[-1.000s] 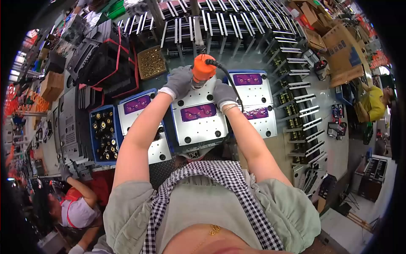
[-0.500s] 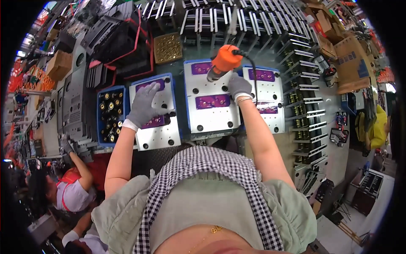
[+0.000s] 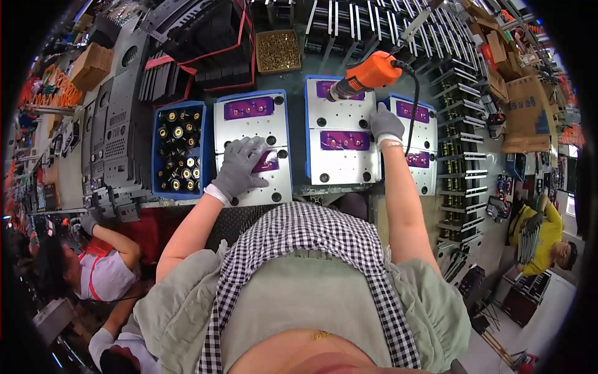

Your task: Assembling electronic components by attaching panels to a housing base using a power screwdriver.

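In and beside the middle blue tray (image 3: 307,124) lie six purple-panelled plates (image 3: 344,165) (one orange driver (image 3: 374,70) above); to its left, the left hand (image 3: 242,167) spreads wide over one; rightward, the right hand (image 3: 386,123) curls, grip unclear.

Head-worn fisheye; faces down; fairly near the fingers (image 3: 249,147)

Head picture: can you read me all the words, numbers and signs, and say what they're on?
I can't read any clearly.
Orange tool: dark marks, too small to tell if they're letters.
Cardboard box on the right: printed marks, too small and blurred to read.
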A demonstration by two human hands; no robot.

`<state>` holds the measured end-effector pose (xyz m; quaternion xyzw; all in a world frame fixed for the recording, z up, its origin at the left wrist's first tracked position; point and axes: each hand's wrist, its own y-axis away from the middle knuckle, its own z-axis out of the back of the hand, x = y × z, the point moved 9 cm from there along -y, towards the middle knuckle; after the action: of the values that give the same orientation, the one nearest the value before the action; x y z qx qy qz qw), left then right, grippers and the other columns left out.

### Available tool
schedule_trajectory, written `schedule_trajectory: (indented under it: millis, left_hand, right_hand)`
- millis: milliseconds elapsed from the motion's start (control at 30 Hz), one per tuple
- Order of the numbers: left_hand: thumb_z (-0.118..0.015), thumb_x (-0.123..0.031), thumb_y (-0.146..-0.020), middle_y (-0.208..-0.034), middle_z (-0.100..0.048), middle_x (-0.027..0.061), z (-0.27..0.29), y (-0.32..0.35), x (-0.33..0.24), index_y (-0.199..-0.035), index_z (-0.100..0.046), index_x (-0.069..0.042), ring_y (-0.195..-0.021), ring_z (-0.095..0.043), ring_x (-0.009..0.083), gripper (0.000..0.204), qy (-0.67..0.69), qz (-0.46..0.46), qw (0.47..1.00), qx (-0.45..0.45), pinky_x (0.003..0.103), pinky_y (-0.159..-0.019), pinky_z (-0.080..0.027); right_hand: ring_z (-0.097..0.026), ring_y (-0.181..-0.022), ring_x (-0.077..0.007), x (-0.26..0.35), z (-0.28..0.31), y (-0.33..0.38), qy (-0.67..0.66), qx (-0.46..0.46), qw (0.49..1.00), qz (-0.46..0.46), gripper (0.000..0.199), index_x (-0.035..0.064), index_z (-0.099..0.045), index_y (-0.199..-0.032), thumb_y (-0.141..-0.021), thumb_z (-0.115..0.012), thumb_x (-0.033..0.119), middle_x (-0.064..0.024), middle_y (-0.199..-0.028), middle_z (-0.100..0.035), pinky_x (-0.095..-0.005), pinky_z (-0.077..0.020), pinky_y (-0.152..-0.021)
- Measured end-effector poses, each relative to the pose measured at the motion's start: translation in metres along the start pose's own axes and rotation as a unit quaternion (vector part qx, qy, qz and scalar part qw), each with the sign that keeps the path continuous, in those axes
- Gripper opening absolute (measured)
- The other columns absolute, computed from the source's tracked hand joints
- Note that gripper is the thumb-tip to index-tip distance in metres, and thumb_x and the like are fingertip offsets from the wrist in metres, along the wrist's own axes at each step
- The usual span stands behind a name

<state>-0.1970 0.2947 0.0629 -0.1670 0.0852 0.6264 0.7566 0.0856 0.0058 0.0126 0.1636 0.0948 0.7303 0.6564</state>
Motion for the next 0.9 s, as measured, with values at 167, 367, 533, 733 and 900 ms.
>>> schedule_trajectory:
  millis: [167,367,533,733,900]
  left_hand:
    - [-0.077,-0.032,-0.082,-0.138,-0.053,0.0178,0.023,-0.058,0.045,-0.139,-0.050,-0.004,-0.124,-0.053,0.0374,0.070,0.056,0.068,0.986,-0.140,0.045,-0.104,-0.044]
    - [-0.063,-0.030,-0.091,-0.116,-0.059,0.0214,-0.025,-0.251,0.108,-0.126,-0.057,-0.009,-0.104,-0.064,0.0395,0.041,0.047,0.192,0.978,-0.066,0.049,-0.086,-0.053]
    - [-0.062,-0.040,-0.090,-0.133,-0.054,0.0265,-0.113,-0.296,0.187,-0.129,-0.054,-0.009,-0.117,-0.062,0.0429,0.051,-0.019,0.324,0.945,0.052,0.051,-0.093,-0.054]
    - [-0.053,-0.014,-0.094,-0.115,-0.065,0.0226,-0.151,-0.307,0.227,-0.111,-0.063,-0.006,-0.103,-0.067,0.0399,0.021,0.015,0.238,0.971,-0.020,0.049,-0.085,-0.056]
    - [-0.054,-0.009,-0.095,-0.101,-0.067,0.0183,-0.132,-0.317,0.229,-0.109,-0.064,-0.006,-0.090,-0.070,0.0337,0.017,0.066,0.177,0.976,-0.107,0.044,-0.076,-0.057]
  right_hand:
    - [-0.054,-0.129,-0.0331,0.057,0.075,0.070,-0.411,-0.153,0.855,0.276,0.112,0.0093,-0.027,-0.154,-0.065,-0.092,0.029,-0.0172,-0.141,-0.051,-0.0452,-0.0467,-0.105]
    - [-0.060,-0.108,-0.0172,0.131,0.077,0.059,-0.605,-0.070,0.732,0.306,0.068,0.0030,-0.054,-0.131,-0.074,-0.087,0.019,-0.0070,-0.119,-0.062,-0.0330,-0.0497,-0.095]
    - [-0.066,-0.100,-0.0200,0.142,0.066,0.079,-0.634,-0.005,0.710,0.307,0.040,0.0062,-0.065,-0.118,-0.081,-0.080,0.009,-0.0081,-0.113,-0.066,-0.0322,-0.0534,-0.090]
    - [-0.058,-0.089,-0.0112,0.140,0.072,0.117,-0.677,0.012,0.670,0.305,0.051,0.0041,-0.057,-0.128,-0.084,-0.080,0.016,0.0011,-0.102,-0.061,-0.0294,-0.0503,-0.084]
    - [-0.057,-0.094,-0.0082,0.151,0.087,0.134,-0.626,-0.011,0.716,0.309,0.049,0.0048,-0.057,-0.128,-0.084,-0.078,0.013,0.0027,-0.103,-0.061,-0.0267,-0.0474,-0.089]
